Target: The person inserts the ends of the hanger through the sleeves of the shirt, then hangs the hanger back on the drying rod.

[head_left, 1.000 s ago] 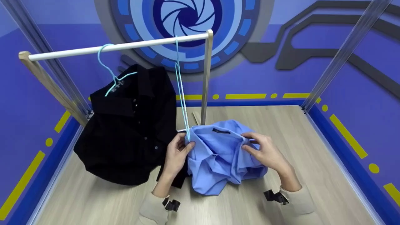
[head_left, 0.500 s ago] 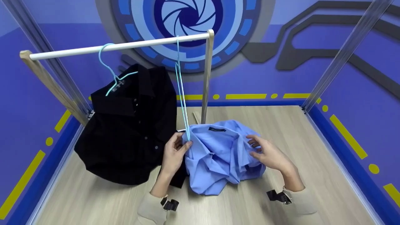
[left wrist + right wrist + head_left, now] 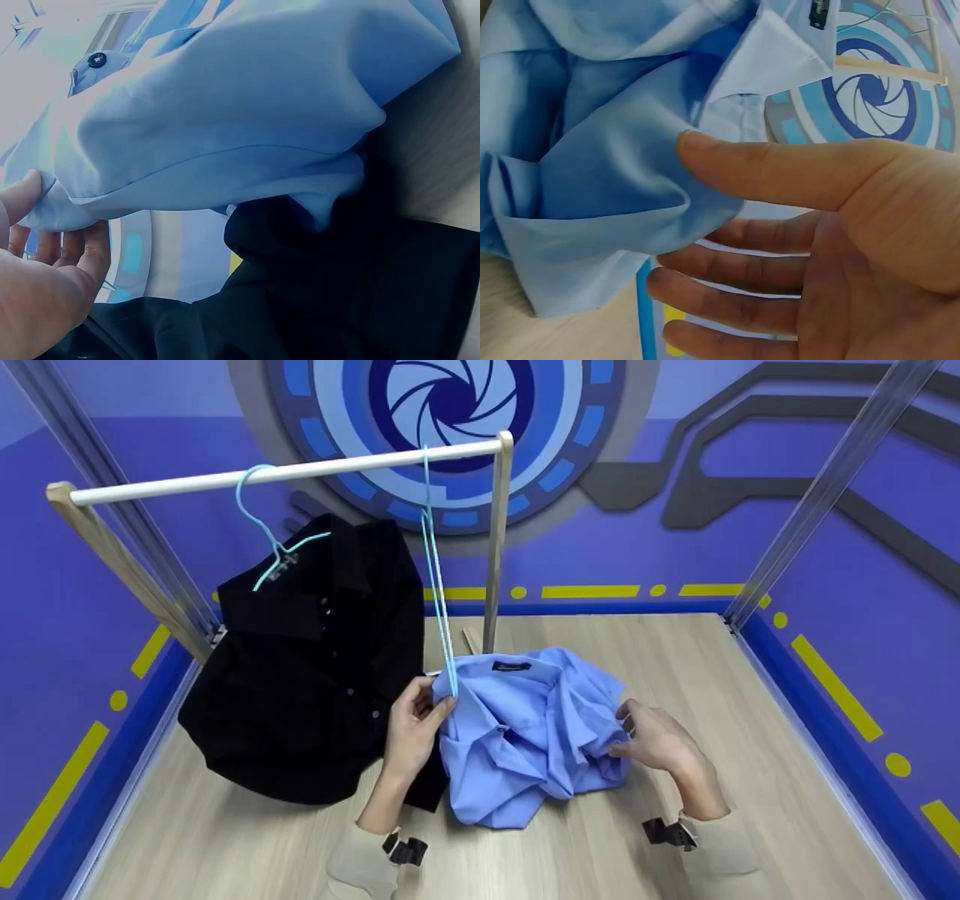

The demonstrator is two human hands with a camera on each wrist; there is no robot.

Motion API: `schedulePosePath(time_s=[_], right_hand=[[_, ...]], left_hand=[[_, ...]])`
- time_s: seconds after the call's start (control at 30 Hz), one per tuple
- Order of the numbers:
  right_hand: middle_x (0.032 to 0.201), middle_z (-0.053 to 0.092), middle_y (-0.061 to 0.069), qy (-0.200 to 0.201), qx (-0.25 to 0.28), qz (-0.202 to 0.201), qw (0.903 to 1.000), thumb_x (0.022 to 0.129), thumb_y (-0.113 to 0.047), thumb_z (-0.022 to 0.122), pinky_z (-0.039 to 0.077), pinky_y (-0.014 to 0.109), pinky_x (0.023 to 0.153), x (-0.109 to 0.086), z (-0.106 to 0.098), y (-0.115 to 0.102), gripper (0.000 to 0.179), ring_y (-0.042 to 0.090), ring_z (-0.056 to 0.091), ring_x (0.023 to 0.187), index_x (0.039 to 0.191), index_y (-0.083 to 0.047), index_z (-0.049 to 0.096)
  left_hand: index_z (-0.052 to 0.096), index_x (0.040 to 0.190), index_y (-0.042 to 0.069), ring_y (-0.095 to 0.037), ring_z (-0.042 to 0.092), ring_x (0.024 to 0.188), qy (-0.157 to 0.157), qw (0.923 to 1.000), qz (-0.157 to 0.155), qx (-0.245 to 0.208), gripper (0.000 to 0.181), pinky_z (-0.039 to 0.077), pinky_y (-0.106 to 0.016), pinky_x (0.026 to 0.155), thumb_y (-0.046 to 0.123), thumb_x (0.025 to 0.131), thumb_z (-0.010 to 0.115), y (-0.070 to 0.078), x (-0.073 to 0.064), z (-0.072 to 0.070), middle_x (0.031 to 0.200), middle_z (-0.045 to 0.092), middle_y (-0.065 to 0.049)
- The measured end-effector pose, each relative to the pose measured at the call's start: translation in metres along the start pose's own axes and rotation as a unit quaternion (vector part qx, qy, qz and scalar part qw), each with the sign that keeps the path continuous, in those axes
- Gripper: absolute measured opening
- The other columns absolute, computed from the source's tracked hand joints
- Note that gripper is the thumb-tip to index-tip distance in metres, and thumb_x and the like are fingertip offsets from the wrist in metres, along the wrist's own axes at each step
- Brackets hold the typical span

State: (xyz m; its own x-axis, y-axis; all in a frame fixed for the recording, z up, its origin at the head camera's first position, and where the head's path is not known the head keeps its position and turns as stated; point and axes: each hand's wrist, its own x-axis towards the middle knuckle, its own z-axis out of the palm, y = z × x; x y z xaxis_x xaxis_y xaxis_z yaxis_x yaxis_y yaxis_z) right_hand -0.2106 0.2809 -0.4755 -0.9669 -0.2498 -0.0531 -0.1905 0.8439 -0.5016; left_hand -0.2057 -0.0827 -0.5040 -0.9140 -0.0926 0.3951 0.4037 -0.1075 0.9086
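Two hands are working a crumpled blue shirt [image 3: 529, 731] in the head view, near the middle of the wooden worktop [image 3: 750, 750] and just in front of the rack's right post [image 3: 495, 547]. The left hand [image 3: 416, 727] is pinching the shirt's left shoulder together with the lower end of a light blue hanger [image 3: 439, 600], apparently to keep cloth and wire together while the hanger's hook is sitting on the white rail [image 3: 285, 472]. The right hand [image 3: 660, 739] is lying with loose, uncurled fingers against the shirt's right side, apparently steadying the bunched cloth rather than gripping it. The shirt's collar, marked by a dark label, is pointing toward the far edge of the worktop, its tail toward the near edge; bunched as it is, that collar-to-tail line is the long axis. A black shirt [image 3: 307, 667] is hanging from a second hanger [image 3: 266, 529] toward the left edge, its hem touching the worktop.

The left wrist view is showing the fingers [image 3: 52, 247] closed on a fold of the blue shirt [image 3: 225, 112], a dark button up top, with the black shirt [image 3: 337, 292] directly below.

The right wrist view is showing the right hand [image 3: 840, 247] spread flat, thumb and fingers straight, touching the blue shirt [image 3: 592, 150]; the collar label is sitting at the top edge.
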Motion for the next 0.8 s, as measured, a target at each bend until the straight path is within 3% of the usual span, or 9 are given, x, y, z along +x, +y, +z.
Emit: schedulePosePath(time_s=[0.17,0.3,0.47,0.6,0.8], right_hand=[[0.088,0.069,0.007,-0.005,-0.032,0.036,0.9989,0.081,-0.017,0.084,0.051,0.046,0.069,0.0006,0.0017,0.0041,0.025,0.026,0.063,0.079,0.094,-0.003,0.068],[0.08,0.066,0.003,0.017,-0.035,0.038,0.9985,0.086,-0.013,0.079,0.048,0.044,0.064,0.001,0.0004,0.0071,0.011,0.023,0.06,0.073,0.086,-0.007,0.069],[0.074,0.06,0.001,0.065,-0.025,0.019,0.9974,0.09,-0.007,0.069,0.044,0.041,0.059,0.0007,-0.0003,0.0099,0.004,0.021,0.055,0.066,0.089,-0.006,0.065],[0.08,0.067,0.006,0.105,-0.006,0.009,0.9944,0.093,-0.004,0.064,0.049,0.043,0.063,0.0009,-0.0015,0.009,0.008,0.023,0.061,0.069,0.099,0.0,0.066],[0.088,0.072,0.015,0.194,0.038,0.002,0.9802,0.096,0.001,0.059,0.052,0.049,0.069,0.0068,-0.0025,0.0093,0.01,0.03,0.068,0.076,0.103,0.003,0.066]], left_hand=[[0.063,0.111,-0.011,-0.02,0.064,0.093,-0.001,1.0,0.002,-0.005,0.024,0.054,-0.028,0.08,-0.006,0.09,0.074,0.0005,0.0002,-0.0003,0.104,0.068,-0.014],[0.064,0.112,-0.01,-0.021,0.065,0.093,-0.002,1.0,0.004,-0.001,0.024,0.054,-0.029,0.08,-0.006,0.09,0.074,0.0011,-0.0001,-0.0009,0.104,0.068,-0.014],[0.064,0.113,-0.01,-0.022,0.065,0.093,0.002,1.0,0.004,0.003,0.025,0.054,-0.029,0.08,-0.007,0.09,0.074,0.0011,-0.0004,-0.0023,0.105,0.068,-0.015],[0.064,0.114,-0.01,-0.022,0.065,0.095,0.004,1.0,0.001,0.008,0.025,0.054,-0.029,0.081,-0.006,0.091,0.074,0.0008,-0.0006,-0.0033,0.106,0.068,-0.016],[0.063,0.114,-0.01,-0.022,0.066,0.096,0.004,0.9999,0.003,0.014,0.026,0.054,-0.029,0.082,-0.005,0.091,0.074,0.0006,-0.0003,-0.0058,0.108,0.068,-0.018]])
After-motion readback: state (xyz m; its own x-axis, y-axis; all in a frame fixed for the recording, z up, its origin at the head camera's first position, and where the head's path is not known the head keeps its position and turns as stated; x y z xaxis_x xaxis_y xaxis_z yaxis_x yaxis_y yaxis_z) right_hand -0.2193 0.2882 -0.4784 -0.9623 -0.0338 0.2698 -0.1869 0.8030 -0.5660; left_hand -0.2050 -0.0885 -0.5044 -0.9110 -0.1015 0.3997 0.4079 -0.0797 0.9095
